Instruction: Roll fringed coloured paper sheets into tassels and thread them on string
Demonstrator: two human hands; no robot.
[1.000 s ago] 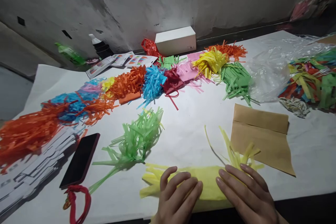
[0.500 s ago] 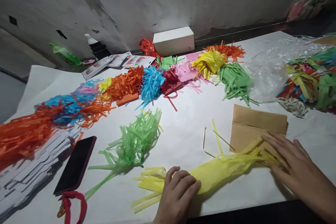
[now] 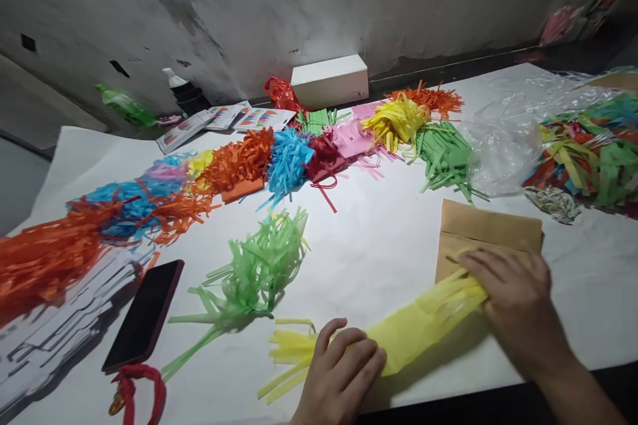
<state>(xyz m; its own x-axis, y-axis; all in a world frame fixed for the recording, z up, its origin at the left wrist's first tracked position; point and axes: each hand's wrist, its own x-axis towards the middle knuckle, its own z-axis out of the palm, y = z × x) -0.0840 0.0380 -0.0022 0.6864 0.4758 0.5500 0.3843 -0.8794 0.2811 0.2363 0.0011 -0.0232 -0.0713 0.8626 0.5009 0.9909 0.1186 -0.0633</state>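
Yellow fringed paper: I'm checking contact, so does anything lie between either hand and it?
Nothing visible does. The left hand presses directly on the yellow fringed paper, and the right hand covers its far end over the brown envelope.

A white-covered desk (image 3: 369,259) carries a long row of coloured paper fringes (image 3: 279,159), a green fringe bundle (image 3: 254,272), a yellow fringed roll (image 3: 409,332), a brown envelope (image 3: 488,232), a dark phone (image 3: 144,315), a white box (image 3: 329,80) and crumpled clear plastic (image 3: 503,139).

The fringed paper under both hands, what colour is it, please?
Yellow fringed paper, head view.
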